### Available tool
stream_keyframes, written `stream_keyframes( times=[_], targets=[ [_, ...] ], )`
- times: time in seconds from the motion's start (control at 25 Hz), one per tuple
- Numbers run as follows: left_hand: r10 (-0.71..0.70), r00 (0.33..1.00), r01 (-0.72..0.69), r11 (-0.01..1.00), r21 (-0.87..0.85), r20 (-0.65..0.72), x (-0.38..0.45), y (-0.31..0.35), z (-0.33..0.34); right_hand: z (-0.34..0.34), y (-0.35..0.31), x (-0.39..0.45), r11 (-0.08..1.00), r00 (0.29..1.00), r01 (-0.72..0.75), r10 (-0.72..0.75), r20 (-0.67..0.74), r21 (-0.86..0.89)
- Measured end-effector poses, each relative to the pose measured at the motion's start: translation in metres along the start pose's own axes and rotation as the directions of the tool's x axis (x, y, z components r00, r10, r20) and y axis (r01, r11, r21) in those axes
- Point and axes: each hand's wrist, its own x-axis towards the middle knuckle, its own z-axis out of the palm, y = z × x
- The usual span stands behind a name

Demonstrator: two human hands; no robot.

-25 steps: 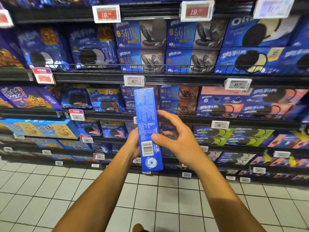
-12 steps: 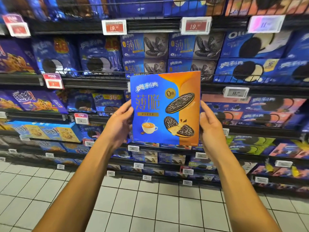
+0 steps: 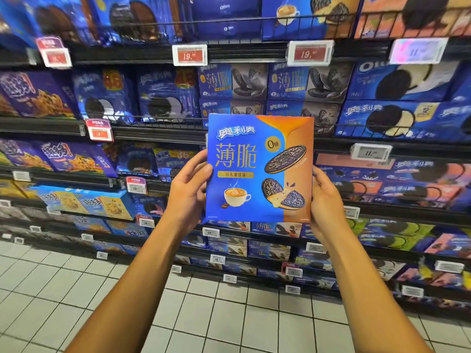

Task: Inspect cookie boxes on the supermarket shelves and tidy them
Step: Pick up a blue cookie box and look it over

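A square blue and orange cookie box (image 3: 244,159), printed with thin sandwich cookies and a coffee cup, is held upright in front of the shelves with its front face toward me. My left hand (image 3: 190,186) grips its left edge, thumb on the front. My right hand (image 3: 325,200) grips its right edge. Similar blue and grey thin-cookie boxes (image 3: 275,82) are stacked on the shelf behind it.
Several dark shelves (image 3: 158,132) with wire rails carry blue cookie bags (image 3: 107,95) on the left and boxes (image 3: 397,98) on the right. Price tags (image 3: 190,55) hang on the shelf edges. White floor tiles (image 3: 229,314) lie below.
One second ago the box showed its narrow side with a barcode; both hands have turned it front face toward me. My view has tilted up slightly.
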Motion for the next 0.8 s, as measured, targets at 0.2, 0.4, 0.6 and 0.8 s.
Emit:
stream_keyframes(
  times=[0.2, 0.4, 0.6, 0.8],
  targets=[
    [0.045, 0.984, -0.035, 0.998, 0.06, -0.173, 0.001, 0.018, 0.033, 0.008, -0.006, 0.012, 0.998, 0.994, -0.058, 0.057, 0.09, 0.018],
    [0.08, 0.961, -0.146, 0.96, 0.239, 0.266, -0.01, 0.039, 0.071, 0.013, -0.007, 0.031, 0.975, 0.975, -0.179, 0.159, 0.157, 0.128],
    [0.168, 0.923, -0.316, 0.844, 0.432, 0.347, -0.018, 0.044, 0.104, 0.028, -0.014, 0.028, 0.952, 0.919, -0.28, 0.228, 0.323, 0.123],
    [0.129, 0.939, -0.263, 0.867, 0.423, 0.32, -0.015, 0.047, 0.105, 0.041, -0.017, 0.022, 0.941, 0.939, -0.243, 0.169, 0.299, 0.233]
  ],
)
